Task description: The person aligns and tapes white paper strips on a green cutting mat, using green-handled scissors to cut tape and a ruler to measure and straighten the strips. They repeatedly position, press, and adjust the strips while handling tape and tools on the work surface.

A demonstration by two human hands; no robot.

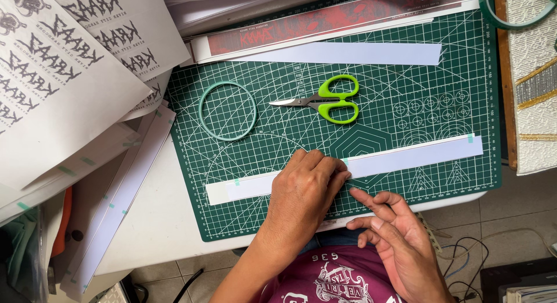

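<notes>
Green cutting mat (pixel 441 82): left hand (pixel 304 190) apparently flat on paper strip (pixel 406 155).

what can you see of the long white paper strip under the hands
The long paper strip is pale white, thin and flat, lying across the green cutting mat from lower left to upper right at a slight tilt. Small teal tape bits mark it near the right end, the middle and the left. The left hand presses down on its middle, hiding that part; the right hand hovers just below it, not clearly touching.
</notes>
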